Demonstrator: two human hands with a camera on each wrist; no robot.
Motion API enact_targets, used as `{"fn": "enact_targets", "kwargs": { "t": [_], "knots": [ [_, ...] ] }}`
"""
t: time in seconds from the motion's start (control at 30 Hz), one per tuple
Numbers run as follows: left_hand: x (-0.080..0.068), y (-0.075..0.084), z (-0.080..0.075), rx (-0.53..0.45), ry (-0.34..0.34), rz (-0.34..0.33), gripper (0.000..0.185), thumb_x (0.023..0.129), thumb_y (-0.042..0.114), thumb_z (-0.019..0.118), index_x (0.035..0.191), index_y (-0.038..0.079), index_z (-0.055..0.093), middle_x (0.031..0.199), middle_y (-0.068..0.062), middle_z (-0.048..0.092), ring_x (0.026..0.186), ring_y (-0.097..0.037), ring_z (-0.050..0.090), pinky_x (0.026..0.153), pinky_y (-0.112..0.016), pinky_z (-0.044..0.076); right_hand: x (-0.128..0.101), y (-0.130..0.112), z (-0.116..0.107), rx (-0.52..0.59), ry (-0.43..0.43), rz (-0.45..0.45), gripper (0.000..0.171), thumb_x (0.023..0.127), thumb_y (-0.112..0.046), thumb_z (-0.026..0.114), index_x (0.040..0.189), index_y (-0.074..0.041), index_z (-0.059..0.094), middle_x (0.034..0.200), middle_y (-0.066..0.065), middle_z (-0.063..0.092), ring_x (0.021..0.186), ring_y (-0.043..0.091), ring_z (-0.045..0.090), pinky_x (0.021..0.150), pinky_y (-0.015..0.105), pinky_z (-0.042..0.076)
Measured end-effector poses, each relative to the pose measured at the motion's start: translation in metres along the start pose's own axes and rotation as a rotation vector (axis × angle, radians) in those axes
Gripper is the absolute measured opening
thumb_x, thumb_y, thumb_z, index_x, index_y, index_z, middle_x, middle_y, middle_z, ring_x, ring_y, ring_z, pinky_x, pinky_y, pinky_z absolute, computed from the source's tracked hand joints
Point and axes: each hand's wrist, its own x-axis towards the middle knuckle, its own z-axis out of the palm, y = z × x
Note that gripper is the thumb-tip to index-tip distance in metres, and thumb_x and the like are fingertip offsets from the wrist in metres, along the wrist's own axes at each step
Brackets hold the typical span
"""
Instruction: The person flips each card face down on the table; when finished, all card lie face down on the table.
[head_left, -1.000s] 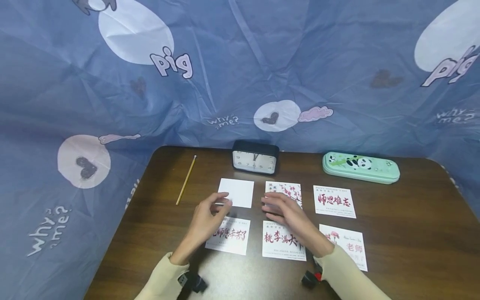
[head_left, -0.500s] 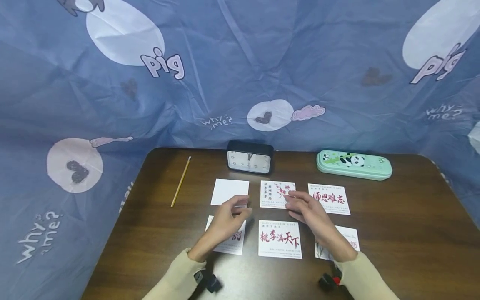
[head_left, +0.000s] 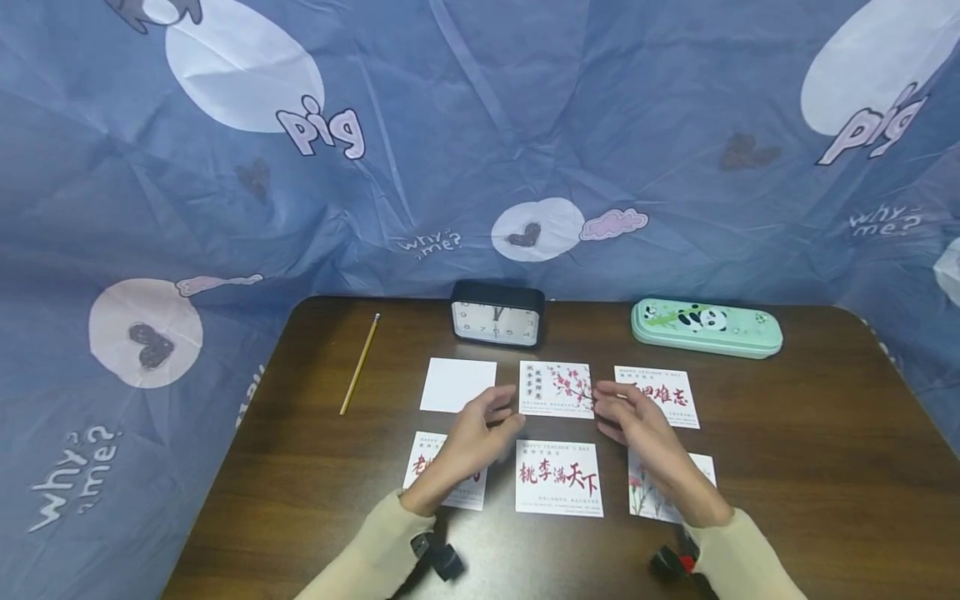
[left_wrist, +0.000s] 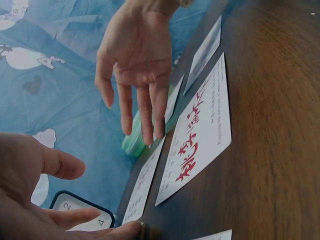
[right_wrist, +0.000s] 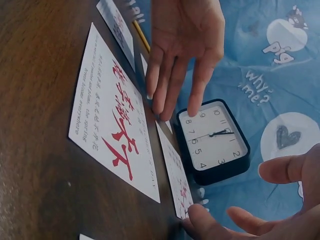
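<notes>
My left hand (head_left: pixel 480 442) and right hand (head_left: pixel 648 437) stand on either side of a white card with pink blossoms (head_left: pixel 555 392), the middle one of the back row. Both hands have loosely extended fingers and hold nothing. Their fingertips are close to the card's left and right edges; whether they touch cannot be told. In front of it lies a card with red Chinese characters (head_left: pixel 558 479), also large in the left wrist view. My left forearm partly covers the front-left card (head_left: pixel 422 467). The right hand partly hides the back-right card (head_left: pixel 678 396) and the front-right flower card (head_left: pixel 643 496).
A blank white card (head_left: pixel 453 382) lies back left, with a yellow pencil (head_left: pixel 360 363) farther left. At the table's back edge stand a black-framed clock (head_left: pixel 497 321) and a green panda pencil case (head_left: pixel 705 327). A blue printed cloth (head_left: pixel 450 150) hangs behind.
Both hands have shifted right across the cards, and the gap between them has grown. The left hand came off the blank card's area, the right off the blossom card. The cards stayed put.
</notes>
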Motion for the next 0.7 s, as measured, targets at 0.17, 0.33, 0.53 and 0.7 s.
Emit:
{"fn": "enact_targets", "kwargs": {
  "t": [0.17, 0.33, 0.53, 0.7],
  "knots": [
    [0.001, 0.002, 0.006, -0.017, 0.012, -0.016, 0.052, 0.100, 0.019, 0.063, 0.147, 0.000, 0.053, 0.149, -0.026, 0.057, 0.132, -0.041, 0.063, 0.114, -0.055, 0.050, -0.004, 0.001, 0.000, -0.001, -0.007, 0.011, 0.055, 0.109, -0.017, 0.048, 0.158, 0.002, 0.033, 0.166, 0.023, 0.036, 0.150, 0.039, 0.044, 0.118, 0.040, 0.048],
    [0.001, 0.003, 0.008, -0.029, 0.018, -0.025, 0.053, 0.101, 0.021, 0.063, 0.148, -0.001, 0.052, 0.151, -0.025, 0.056, 0.133, -0.041, 0.063, 0.112, -0.054, 0.053, -0.006, 0.001, 0.001, 0.002, 0.000, 0.020, 0.055, 0.109, -0.018, 0.047, 0.158, 0.002, 0.032, 0.166, 0.022, 0.036, 0.149, 0.039, 0.045, 0.116, 0.039, 0.049],
    [0.000, 0.003, 0.011, -0.050, 0.018, -0.030, 0.055, 0.100, 0.021, 0.064, 0.148, -0.002, 0.052, 0.150, -0.026, 0.057, 0.133, -0.041, 0.062, 0.110, -0.053, 0.054, -0.006, 0.003, 0.003, 0.004, 0.003, 0.027, 0.054, 0.109, -0.019, 0.046, 0.158, 0.000, 0.032, 0.164, 0.022, 0.038, 0.148, 0.040, 0.047, 0.115, 0.038, 0.051],
    [0.000, 0.005, 0.013, -0.065, 0.031, -0.028, 0.055, 0.098, 0.021, 0.064, 0.147, -0.002, 0.053, 0.149, -0.027, 0.058, 0.133, -0.041, 0.062, 0.112, -0.054, 0.052, -0.006, 0.004, 0.005, 0.004, -0.001, 0.026, 0.054, 0.109, -0.019, 0.046, 0.157, 0.000, 0.032, 0.163, 0.023, 0.039, 0.147, 0.041, 0.048, 0.115, 0.039, 0.051]
  ]
}}
